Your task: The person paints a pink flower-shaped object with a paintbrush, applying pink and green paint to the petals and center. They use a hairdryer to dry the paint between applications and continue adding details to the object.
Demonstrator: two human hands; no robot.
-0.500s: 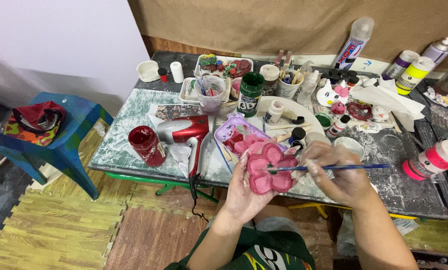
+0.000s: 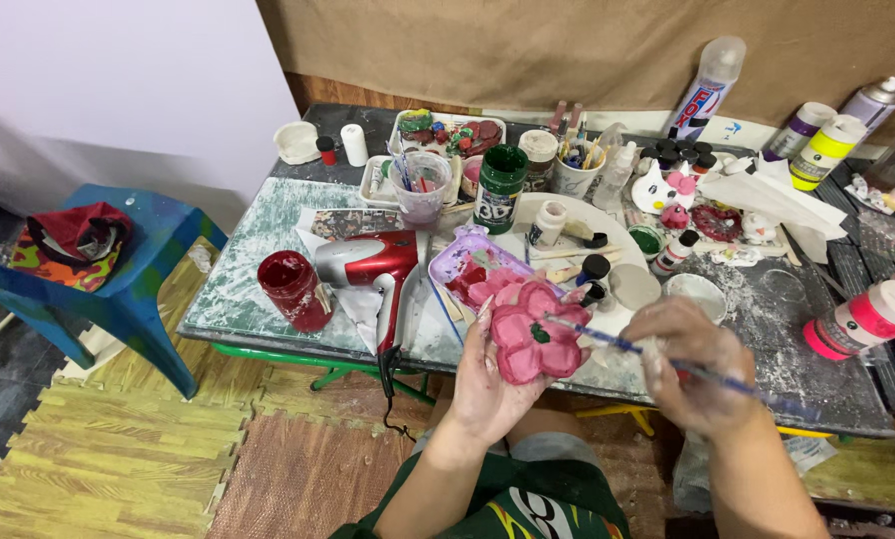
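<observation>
- Two hands at lower centre: left hand (image 2: 492,384) cups a pink flower (image 2: 532,342).
- Right hand (image 2: 692,374) pinches a blue paintbrush (image 2: 647,354), tip on the flower.
- Red hairdryer (image 2: 372,265) lies left.

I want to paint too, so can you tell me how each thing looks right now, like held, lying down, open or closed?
Pink flower-shaped plaster piece: held up in the left hand, painted pink.
Thin blue-handled paintbrush: gripped by the right hand, tip at the flower.
Red and silver hair dryer: lying on its side on the table.
Dark red cup: upright.
Green paint jar: upright, lid on.
Purple plastic tray: flat, smeared with pink paint.
</observation>
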